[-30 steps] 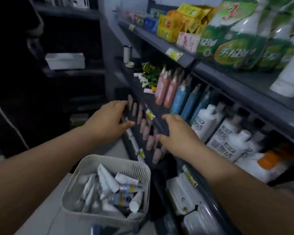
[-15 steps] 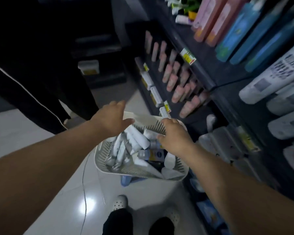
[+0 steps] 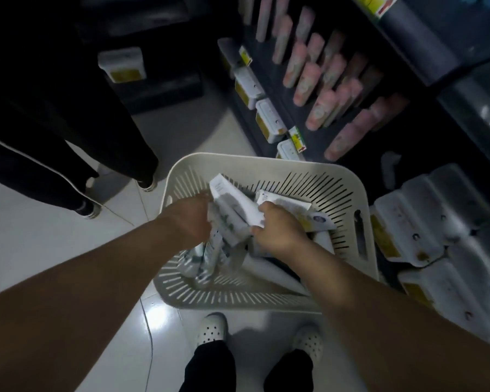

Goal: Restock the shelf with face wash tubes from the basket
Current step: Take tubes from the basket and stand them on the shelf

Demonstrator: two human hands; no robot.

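now left hand (image 3: 190, 219) and right hand (image 3: 279, 232) grip white tubes (image 3: 232, 206), labels blurred.

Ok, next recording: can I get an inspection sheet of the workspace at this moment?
Surface: glossy white tiled floor.
Job's things: slotted white basket holding loose face wash tubes; dark shelf to the right.
Clutter: pink tubes in rows on the shelf; white packs lower right.
Hands: left hand among the tubes, fingers hidden; right hand, fingers curled round a tube.
Cables: thin curved line on the floor, possibly a cord, cannot tell.
Surroundings: another person's dark trouser legs at left; wearer's white shoes below.
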